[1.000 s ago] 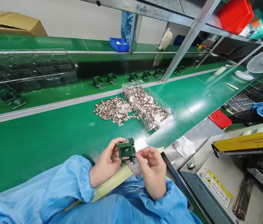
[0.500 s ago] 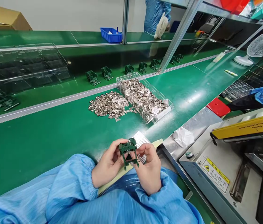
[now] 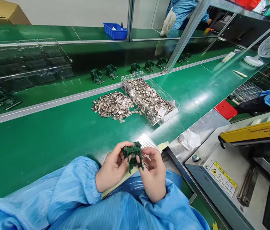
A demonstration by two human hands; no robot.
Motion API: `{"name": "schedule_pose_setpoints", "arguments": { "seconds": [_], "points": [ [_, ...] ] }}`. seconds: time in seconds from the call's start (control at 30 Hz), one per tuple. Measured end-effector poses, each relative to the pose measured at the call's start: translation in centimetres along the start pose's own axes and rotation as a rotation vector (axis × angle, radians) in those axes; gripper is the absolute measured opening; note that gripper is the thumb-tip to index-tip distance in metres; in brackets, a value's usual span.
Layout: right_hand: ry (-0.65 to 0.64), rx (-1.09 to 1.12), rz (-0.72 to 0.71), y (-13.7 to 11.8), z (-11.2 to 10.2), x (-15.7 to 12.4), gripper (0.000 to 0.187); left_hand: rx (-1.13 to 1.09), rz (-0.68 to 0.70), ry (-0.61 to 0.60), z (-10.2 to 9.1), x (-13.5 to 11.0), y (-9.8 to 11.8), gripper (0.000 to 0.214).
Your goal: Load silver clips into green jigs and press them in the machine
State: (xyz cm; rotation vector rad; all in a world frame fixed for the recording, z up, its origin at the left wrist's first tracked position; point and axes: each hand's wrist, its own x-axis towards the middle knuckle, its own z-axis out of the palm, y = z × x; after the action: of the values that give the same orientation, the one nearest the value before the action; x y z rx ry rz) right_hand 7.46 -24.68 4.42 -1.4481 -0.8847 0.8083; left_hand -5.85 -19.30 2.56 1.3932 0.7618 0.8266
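Observation:
Close in front of my body, a dark green plastic frame with an open middle is held up between both hands. My left hand is closed around its left side, the thumb reaching toward the opening. On the other side, my right hand pinches the frame's right edge, with thumb and fingers near the opening. Whether a small part sits between those fingertips I cannot make out. A white ridged sheet lies just behind the hands, and pale yellow paper shows beside it.
Beyond are a pile of small metal pieces and a clear tray full of them. Several similar green frames stand on the conveyor belt. A machine stands at right, near a red stool. Another person is across the line.
The view has shifted slightly. Both hands still hold the green frame, and my left thumb and right fingertips have shifted a little at its opening. The person across has moved to the right.

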Motion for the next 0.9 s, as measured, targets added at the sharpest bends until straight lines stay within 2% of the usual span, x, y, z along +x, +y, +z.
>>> {"name": "schedule_pose_setpoints", "arguments": {
  "seconds": [0.17, 0.3, 0.6, 0.9],
  "points": [
    [-0.028, 0.233, 0.121, -0.2, 0.2, 0.1, 0.023, 0.015, 0.007, 0.001, 0.3, -0.2, 0.5, 0.029],
    [-0.017, 0.266, 0.143, -0.4, -0.2, 0.0, 0.023, 0.078, 0.011, 0.011, 0.5, -0.5, 1.0, 0.027],
    [-0.016, 0.344, 0.187, -0.2, -1.4, -1.3, 0.023, 0.071, 0.025, 0.003, 1.8, -1.1, 1.6, 0.027],
    [0.061, 0.403, 0.149, 0.2, -2.6, -3.0, 0.03, 0.109, 0.023, -0.055, 3.6, -2.0, 2.1, 0.028]
  ]
}}
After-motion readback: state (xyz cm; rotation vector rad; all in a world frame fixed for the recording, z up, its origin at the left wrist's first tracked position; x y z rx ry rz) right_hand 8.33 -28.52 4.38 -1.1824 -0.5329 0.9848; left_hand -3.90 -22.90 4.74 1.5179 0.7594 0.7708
